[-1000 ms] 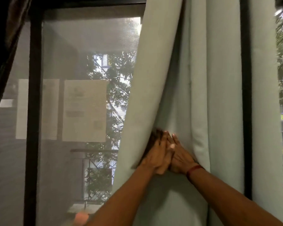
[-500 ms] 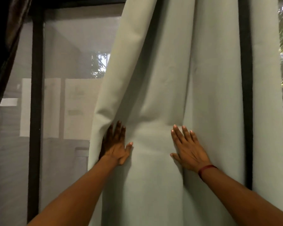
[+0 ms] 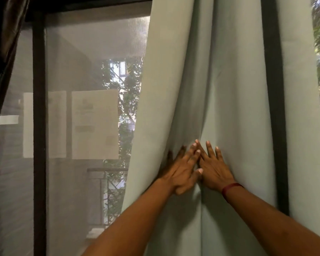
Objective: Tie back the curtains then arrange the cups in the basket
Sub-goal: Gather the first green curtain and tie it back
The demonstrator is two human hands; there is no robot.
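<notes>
A pale green curtain [image 3: 220, 80] hangs over the right half of the window, bunched into folds at its middle. My left hand [image 3: 181, 170] lies flat on the cloth with straight fingers, pressing the curtain's left part toward the centre. My right hand [image 3: 213, 169], with a red thread on its wrist, also presses flat on the cloth. The fingers of both hands overlap over a deep fold. No cups, basket or tie-back are in view.
A dark brown curtain [image 3: 6, 52] hangs at the far left edge. A meshed window pane [image 3: 85, 111] with a black frame bar [image 3: 39, 126] stands uncovered to the left. Another black frame bar [image 3: 273, 108] runs down behind the green curtain's right side.
Half a second ago my hands lay apart on a spread curtain. They have come together, gathering the cloth rightward into a fold and uncovering more of the window.
</notes>
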